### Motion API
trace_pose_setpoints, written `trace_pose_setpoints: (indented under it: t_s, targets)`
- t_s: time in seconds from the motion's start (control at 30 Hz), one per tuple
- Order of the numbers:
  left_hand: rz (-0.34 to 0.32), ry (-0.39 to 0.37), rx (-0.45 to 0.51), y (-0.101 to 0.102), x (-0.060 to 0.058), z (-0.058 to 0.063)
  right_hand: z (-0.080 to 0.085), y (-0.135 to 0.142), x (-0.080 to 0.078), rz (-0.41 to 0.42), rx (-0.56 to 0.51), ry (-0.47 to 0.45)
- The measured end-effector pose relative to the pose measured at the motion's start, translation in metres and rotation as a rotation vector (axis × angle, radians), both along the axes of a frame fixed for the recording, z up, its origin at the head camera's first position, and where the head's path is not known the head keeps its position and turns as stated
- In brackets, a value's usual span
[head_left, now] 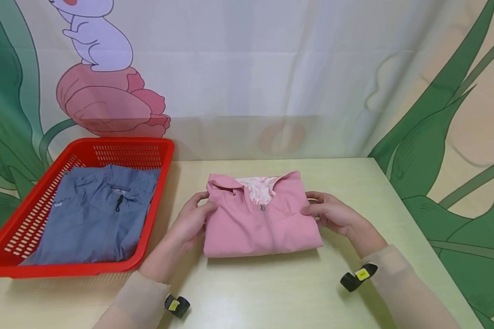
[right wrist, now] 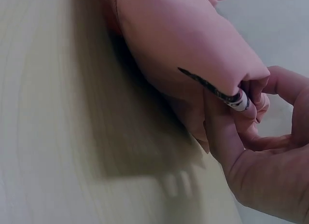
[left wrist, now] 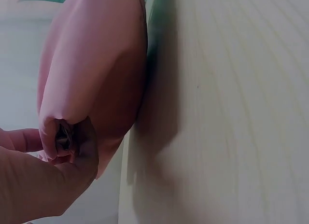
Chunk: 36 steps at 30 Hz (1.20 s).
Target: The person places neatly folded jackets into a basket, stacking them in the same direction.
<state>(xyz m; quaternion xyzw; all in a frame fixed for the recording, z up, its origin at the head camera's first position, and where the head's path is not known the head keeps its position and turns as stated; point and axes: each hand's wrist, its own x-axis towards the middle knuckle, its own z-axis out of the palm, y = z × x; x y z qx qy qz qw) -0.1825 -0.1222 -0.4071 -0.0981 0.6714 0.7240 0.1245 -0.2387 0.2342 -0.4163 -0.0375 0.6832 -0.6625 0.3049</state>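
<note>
A pink zip jacket (head_left: 247,224), folded into a compact rectangle with its collar at the far side, lies between my two hands. White patterned lining (head_left: 260,188) shows inside the collar. My left hand (head_left: 191,219) pinches the jacket's left side, thumb on top and fingers at the edge. On the opposite side, my right hand (head_left: 333,212) grips the edge in the same way. Beside the right thumb, the right wrist view shows a small white-and-black piece (right wrist: 238,101) on the pink cloth. Shadow falls on the table under the jacket; whether it is fully lifted I cannot tell.
To the left stands a red perforated plastic basket (head_left: 151,224) holding a folded blue-grey jacket (head_left: 103,214) with a black zip pull. All rests on a pale wood table (head_left: 271,292). Behind hangs a printed curtain (head_left: 238,82); green leaf print (head_left: 428,155) borders the table's right edge.
</note>
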Motion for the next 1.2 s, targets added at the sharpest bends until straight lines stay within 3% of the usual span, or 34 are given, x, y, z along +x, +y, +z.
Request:
trace_pose_setpoints:
  t_s: [0.23, 0.6, 0.87, 1.2]
  targets:
    - [-0.002, 0.014, 0.011, 0.0, 0.002, 0.002, 0.009, -0.007, 0.005, 0.032, -0.036, 0.018]
    - [-0.032, -0.014, 0.014, -0.003, 0.001, 0.003, 0.023, -0.017, 0.011, 0.0, -0.045, -0.005]
    - [-0.061, -0.028, 0.057, -0.007, -0.001, 0.002, 0.027, -0.019, 0.014, 0.016, -0.07, -0.009]
    - [-0.061, 0.006, 0.021, -0.006, 0.002, 0.005, 0.03, -0.024, 0.017, 0.01, -0.079, -0.004]
